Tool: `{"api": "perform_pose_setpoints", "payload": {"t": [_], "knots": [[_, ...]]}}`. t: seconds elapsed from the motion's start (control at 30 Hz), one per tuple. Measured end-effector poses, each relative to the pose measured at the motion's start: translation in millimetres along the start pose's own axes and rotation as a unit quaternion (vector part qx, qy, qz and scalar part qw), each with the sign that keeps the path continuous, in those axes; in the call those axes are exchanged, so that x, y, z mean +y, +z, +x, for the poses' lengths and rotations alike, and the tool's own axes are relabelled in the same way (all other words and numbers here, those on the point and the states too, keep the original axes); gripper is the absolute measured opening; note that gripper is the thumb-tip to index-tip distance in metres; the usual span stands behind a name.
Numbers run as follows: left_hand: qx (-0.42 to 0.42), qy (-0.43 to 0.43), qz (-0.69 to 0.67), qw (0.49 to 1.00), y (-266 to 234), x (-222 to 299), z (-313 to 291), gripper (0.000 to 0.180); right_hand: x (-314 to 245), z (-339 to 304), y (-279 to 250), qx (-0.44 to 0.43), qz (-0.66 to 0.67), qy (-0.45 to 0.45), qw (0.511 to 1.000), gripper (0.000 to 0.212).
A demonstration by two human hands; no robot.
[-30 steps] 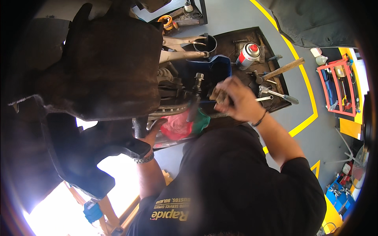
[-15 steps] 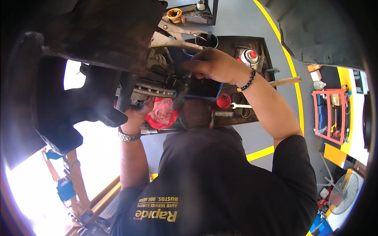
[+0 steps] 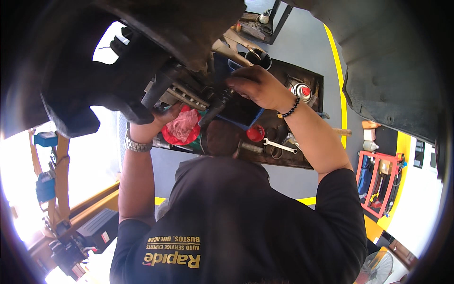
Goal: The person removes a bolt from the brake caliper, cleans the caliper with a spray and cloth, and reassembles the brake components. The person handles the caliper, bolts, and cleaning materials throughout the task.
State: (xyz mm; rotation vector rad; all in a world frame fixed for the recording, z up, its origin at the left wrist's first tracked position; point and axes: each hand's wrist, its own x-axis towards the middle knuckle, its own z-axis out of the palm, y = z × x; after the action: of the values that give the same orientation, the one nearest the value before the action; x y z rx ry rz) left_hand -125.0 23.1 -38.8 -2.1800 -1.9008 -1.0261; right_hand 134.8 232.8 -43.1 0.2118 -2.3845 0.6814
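My left hand (image 3: 152, 124), with a metal watch at the wrist, reaches up beside the brake disc (image 3: 188, 97). Most of its fingers are hidden by the disc and a dark part. My right hand (image 3: 263, 88), wearing a black bead bracelet, has its fingers curled in beside a dark cylindrical part (image 3: 216, 110) under the vehicle. What those fingers hold, if anything, is hidden. Below the disc lies a pink cloth or bag with a red edge (image 3: 182, 126). A blue tray (image 3: 254, 121) sits beneath my right hand.
On the dark work cart (image 3: 302, 160) are an open-ended wrench (image 3: 280, 146), a red cap or lid (image 3: 255, 133), a spray can (image 3: 301, 92) and a wooden handle (image 3: 342, 132). A black cup (image 3: 259, 58) stands behind. Dark vehicle panels (image 3: 392, 85) hang overhead. A red rack (image 3: 376, 177) stands at right.
The whole view has shifted and turned slightly, so the cart and vehicle parts sit differently in it. Both hands stay by the same parts; my right fingers remain curled.
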Motion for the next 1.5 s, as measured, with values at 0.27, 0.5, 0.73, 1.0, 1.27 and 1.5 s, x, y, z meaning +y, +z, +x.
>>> {"api": "perform_pose_setpoints", "payload": {"t": [0.27,0.5,0.73,1.0,1.27,1.5], "knots": [[0.088,0.01,0.04,0.995,6.5,3.3,5.4,0.063,-23.3,7.5,-11.3,-0.016,0.36,0.419,0.834,0.025],[0.099,-0.11,-0.052,0.988,6.7,-1.5,-0.3,0.094,-33.2,17.5,-9.9,0.005,0.372,0.436,0.819,0.029],[0.106,-0.144,-0.061,0.982,-3.0,13.2,-7.0,0.116,-39.3,15.3,-14.7,0.024,0.449,0.537,0.714,0.03],[0.212,-0.209,0.043,0.954,13.9,41.9,-65.5,0.103,-32.8,-36.5,2.2,0.132,0.559,0.465,0.674,0.043],[0.233,-0.415,0.027,0.879,-34.0,-9.3,-178.9,0.054,-89.3,-99.7,89.7,0.141,0.642,0.479,0.582,0.061],[0.296,-0.481,0.316,0.763,-218.7,-146.5,-236.8,0.034,-105.2,-72.0,121.7,-0.012,0.476,0.523,0.707,0.036]]}}
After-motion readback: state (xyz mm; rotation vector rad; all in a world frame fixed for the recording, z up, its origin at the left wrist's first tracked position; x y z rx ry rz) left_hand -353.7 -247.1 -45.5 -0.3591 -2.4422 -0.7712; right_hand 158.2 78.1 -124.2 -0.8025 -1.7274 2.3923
